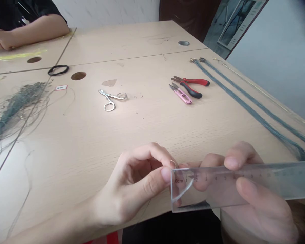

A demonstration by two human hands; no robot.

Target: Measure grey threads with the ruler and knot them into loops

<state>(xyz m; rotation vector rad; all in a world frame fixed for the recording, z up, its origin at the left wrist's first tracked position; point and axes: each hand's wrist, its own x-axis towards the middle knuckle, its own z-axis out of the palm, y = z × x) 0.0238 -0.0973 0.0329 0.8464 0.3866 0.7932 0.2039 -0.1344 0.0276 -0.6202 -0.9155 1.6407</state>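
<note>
A clear plastic ruler with centimetre marks is held nearly level above the table's front edge. My right hand is closed on it, fingers gripping its middle. A whitish crack or curved line crosses the ruler near its zero end. My left hand has thumb and index finger pinched together right at that end; whatever they hold is too small to make out. Some of my right fingers show blurred through the plastic.
Silver scissors, red-and-black pliers and pink thread snips lie beyond my hands. Bundles of blue-grey cord run along the right edge; a tangled cord bundle lies left. A person's arm rests at the far left.
</note>
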